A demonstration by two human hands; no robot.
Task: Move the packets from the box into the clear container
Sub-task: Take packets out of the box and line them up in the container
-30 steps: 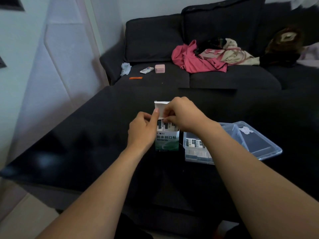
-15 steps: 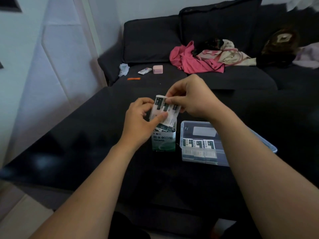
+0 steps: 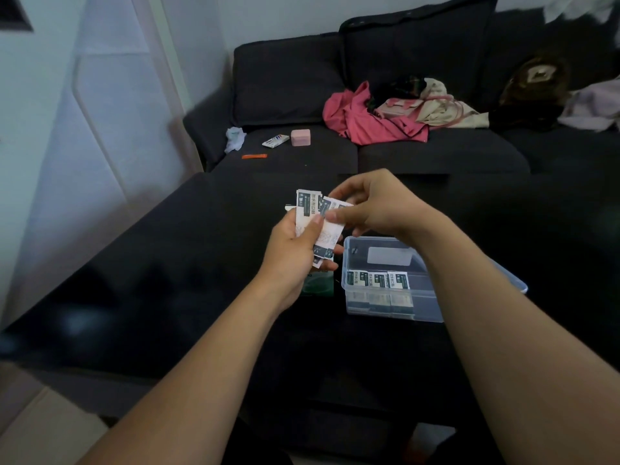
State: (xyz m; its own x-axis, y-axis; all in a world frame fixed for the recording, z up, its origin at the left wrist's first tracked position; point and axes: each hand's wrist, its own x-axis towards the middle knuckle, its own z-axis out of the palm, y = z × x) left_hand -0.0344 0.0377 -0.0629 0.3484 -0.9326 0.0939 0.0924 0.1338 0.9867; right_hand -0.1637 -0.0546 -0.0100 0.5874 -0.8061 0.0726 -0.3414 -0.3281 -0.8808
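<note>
Both hands (image 3: 295, 250) (image 3: 375, 209) pinched the fanned packets (image 3: 323, 226) above the box (image 3: 318, 286); loose ones could probably slip onto the worktop (image 3: 167, 297), missing the clear container (image 3: 385, 307).

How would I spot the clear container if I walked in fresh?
Find the black table in front of the dark sofa. On it, under the right hand, stands the clear container, an open see-through plastic tub. Unlike the green box beside it, it shows a row of packets through its wall.
</note>
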